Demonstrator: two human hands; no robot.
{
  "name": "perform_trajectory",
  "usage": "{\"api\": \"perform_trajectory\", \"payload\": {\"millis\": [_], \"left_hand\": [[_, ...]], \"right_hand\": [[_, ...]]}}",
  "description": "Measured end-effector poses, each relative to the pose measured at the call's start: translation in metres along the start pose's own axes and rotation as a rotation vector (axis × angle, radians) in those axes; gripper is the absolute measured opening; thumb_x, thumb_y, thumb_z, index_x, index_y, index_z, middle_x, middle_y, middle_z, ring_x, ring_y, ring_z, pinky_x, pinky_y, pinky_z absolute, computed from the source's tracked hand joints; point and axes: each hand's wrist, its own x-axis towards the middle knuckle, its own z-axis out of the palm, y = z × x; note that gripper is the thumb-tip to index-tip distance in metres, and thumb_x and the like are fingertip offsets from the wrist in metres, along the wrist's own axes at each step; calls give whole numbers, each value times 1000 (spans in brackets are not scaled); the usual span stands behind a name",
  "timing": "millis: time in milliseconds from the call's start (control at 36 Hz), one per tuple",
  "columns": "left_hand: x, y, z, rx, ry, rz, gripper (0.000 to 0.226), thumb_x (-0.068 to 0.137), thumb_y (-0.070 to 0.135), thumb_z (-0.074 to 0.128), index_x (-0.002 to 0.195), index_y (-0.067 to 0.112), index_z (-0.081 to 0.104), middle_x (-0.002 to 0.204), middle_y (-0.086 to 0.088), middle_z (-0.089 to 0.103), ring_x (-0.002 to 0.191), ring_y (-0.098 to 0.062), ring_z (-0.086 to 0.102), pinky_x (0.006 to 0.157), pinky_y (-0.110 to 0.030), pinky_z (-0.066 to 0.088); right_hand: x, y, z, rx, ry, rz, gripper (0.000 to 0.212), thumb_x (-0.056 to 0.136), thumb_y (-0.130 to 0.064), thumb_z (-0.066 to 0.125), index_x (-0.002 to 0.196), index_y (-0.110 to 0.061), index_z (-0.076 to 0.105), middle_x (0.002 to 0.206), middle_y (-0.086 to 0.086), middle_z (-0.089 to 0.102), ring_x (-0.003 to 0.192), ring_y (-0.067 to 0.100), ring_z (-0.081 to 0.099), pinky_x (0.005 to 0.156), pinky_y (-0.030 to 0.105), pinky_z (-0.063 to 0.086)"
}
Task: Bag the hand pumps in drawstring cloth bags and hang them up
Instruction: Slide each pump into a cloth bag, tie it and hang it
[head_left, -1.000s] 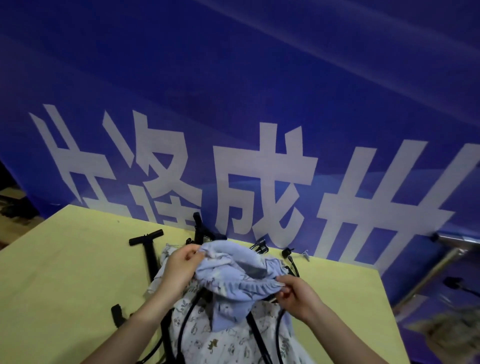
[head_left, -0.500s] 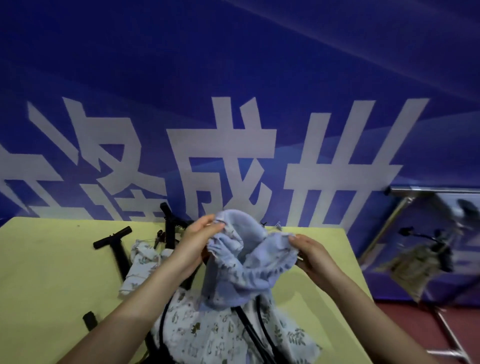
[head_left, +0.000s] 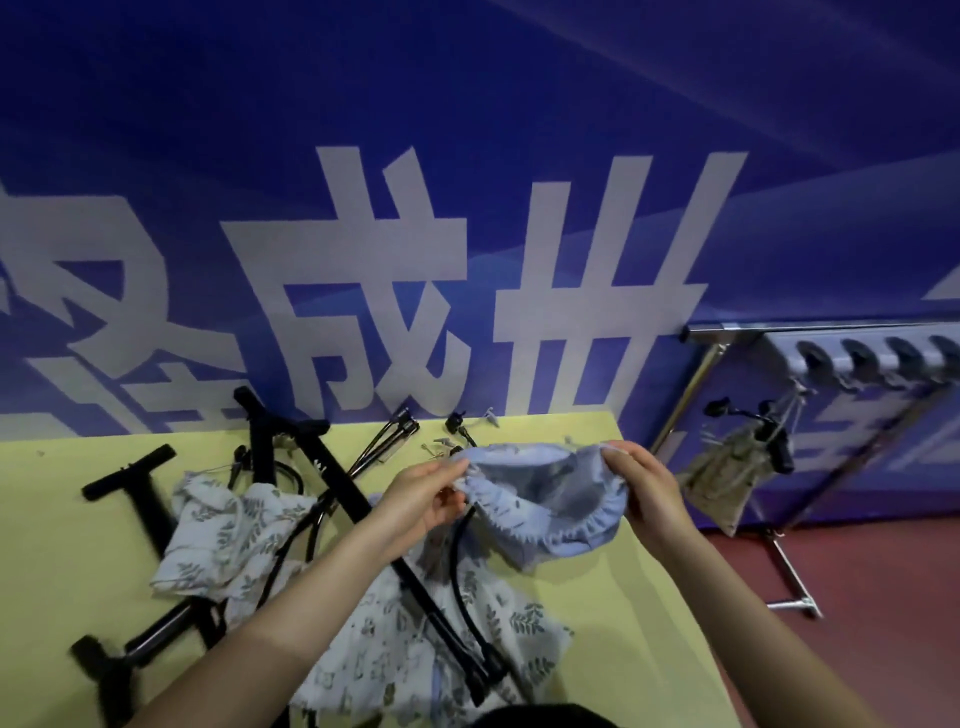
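Blue bag (head_left: 545, 499) pinched open before banner (head_left: 467, 156) reading "成世".

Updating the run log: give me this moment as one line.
step: opening bag | left hand: grips blue bag rim | right hand: grips opposite rim | pumps: on table, unbagged | rack: one bag hung

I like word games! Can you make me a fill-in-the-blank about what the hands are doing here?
1. Both hands hold open the mouth of a light ___ drawstring bag.
2. The black hand pumps lie on a ___ table.
3. A beige bag already hangs on the metal ___ at the right.

Answers: blue; yellow; rack
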Motion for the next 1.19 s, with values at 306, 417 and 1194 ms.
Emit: {"api": "perform_trajectory", "payload": {"millis": [306,417,1194], "left_hand": [[18,-52,-33,403,38,-284,29,98,34,52,118,13,56,115,-14,64,96,-24,65,76,-29,56],[23,-44,-65,469,186,-190,26,98,31,52,117,13,57,96,-5,62,78,-16,62,63,-24,51],[51,-39,-131,-25,310,-205,45,101,36,45,133,4,46,135,-22,50,121,-34,51,96,-38,46]], "right_hand": [[-13,55,22,-627,-441,134,23,83,-16,76,77,-16,53,67,-3,49,64,16,47,58,26,39],[-11,63,53,-811,-244,-152,36,82,-29,75,113,-20,58,105,-6,54,99,10,52,82,24,41],[-46,160,140,-1006,-629,122,16,100,-34,45,84,-29,42,71,-5,45,62,12,43,56,27,33]]}}
